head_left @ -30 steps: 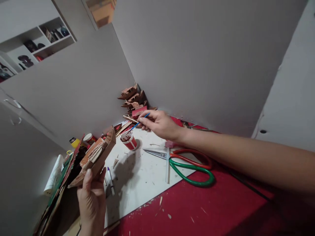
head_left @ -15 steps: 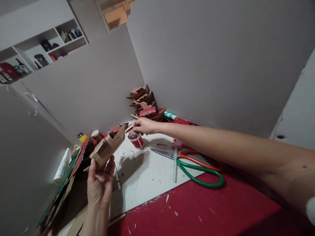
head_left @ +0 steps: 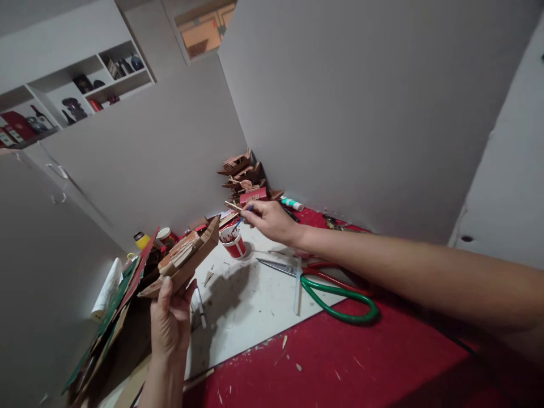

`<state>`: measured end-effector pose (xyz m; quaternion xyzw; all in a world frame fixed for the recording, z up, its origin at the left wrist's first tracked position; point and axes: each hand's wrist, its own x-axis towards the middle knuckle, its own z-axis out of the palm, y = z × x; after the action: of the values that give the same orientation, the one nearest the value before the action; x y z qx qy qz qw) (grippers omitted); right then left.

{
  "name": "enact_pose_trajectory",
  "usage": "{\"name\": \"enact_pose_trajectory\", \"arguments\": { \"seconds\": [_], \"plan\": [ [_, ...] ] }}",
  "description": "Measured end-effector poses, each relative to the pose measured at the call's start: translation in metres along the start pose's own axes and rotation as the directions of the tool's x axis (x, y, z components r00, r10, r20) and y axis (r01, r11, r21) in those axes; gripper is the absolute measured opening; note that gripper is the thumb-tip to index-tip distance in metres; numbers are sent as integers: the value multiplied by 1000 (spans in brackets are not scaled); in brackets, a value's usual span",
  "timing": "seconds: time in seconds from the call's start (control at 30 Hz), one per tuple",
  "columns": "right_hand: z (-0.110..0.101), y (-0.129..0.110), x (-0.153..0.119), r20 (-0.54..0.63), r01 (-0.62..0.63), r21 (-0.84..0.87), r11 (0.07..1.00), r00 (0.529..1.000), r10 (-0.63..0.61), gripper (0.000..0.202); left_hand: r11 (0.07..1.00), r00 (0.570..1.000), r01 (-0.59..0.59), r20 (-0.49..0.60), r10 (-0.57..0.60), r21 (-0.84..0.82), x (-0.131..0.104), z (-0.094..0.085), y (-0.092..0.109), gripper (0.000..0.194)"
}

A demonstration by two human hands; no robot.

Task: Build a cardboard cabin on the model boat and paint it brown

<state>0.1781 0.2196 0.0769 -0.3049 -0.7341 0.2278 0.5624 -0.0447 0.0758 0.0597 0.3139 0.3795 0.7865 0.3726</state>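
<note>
My left hand (head_left: 172, 311) grips a brown cardboard model boat (head_left: 196, 256) from below, tilted with one pointed end up to the right. Layered strips form its roof. Farther off, my right hand (head_left: 270, 220) pinches a thin blue paintbrush (head_left: 241, 221), whose lower end points down at a red and white paper cup (head_left: 234, 249). Dark brown stains mark the cup's inside; whether the brush tip touches them I cannot tell. Pale thin sticks (head_left: 232, 205) show just beyond my right fingers.
Large scissors (head_left: 340, 300) with green and red handles lie beside a translucent stick (head_left: 298, 289) on a white board (head_left: 246, 311). Finished-looking cardboard boats (head_left: 244, 175) are stacked in the corner. Cardboard sheets (head_left: 110, 323) lean at left, near a white roll (head_left: 106, 292). A pen (head_left: 200, 309) lies behind my left hand.
My left hand has turned the boat, so its layered roof now faces me. My right hand has lifted slightly and moved right, drawing the brush up from the cup.
</note>
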Motion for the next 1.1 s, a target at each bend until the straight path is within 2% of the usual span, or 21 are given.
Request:
{"name": "enact_pose_trajectory", "arguments": {
  "seconds": [0.1, 0.2, 0.27, 0.37, 0.5, 0.63, 0.87, 1.1],
  "plan": [
    [-14, 0, -7, -167, -43, 195, 980, 983, 77, 25, 992, 993, -112, 46, 110, 55, -4, 1, -3, 46],
    [-32, -8, -15, -305, -28, 512, 859, 929, 212, 33, 985, 988, -142, 77, 135, 98, -7, 2, -7, 44],
    [-42, -19, -24, -314, 3, 643, 766, 913, 261, 34, 983, 987, -143, 85, 133, 117, -10, 2, -9, 44],
    [-50, -39, -41, -218, -25, 752, 659, 934, 284, 31, 979, 985, -147, 111, 132, 140, -14, 3, -11, 45],
    [-46, -58, -61, -92, -93, 797, 596, 958, 273, 28, 973, 982, -148, 144, 123, 174, -20, 6, -13, 53],
    [-40, -63, -68, -15, -120, 797, 591, 976, 218, 26, 968, 980, -157, 152, 128, 194, -26, 10, -13, 56],
    [-35, -63, -68, 1, -119, 768, 629, 983, 185, 24, 917, 964, -235, 196, 179, 322, -29, 11, -12, 56],
    [-47, -58, -65, -42, -96, 699, 708, 984, 174, 26, 951, 974, -196, 160, 161, 237, -25, 15, -13, 48]
  ]
}}
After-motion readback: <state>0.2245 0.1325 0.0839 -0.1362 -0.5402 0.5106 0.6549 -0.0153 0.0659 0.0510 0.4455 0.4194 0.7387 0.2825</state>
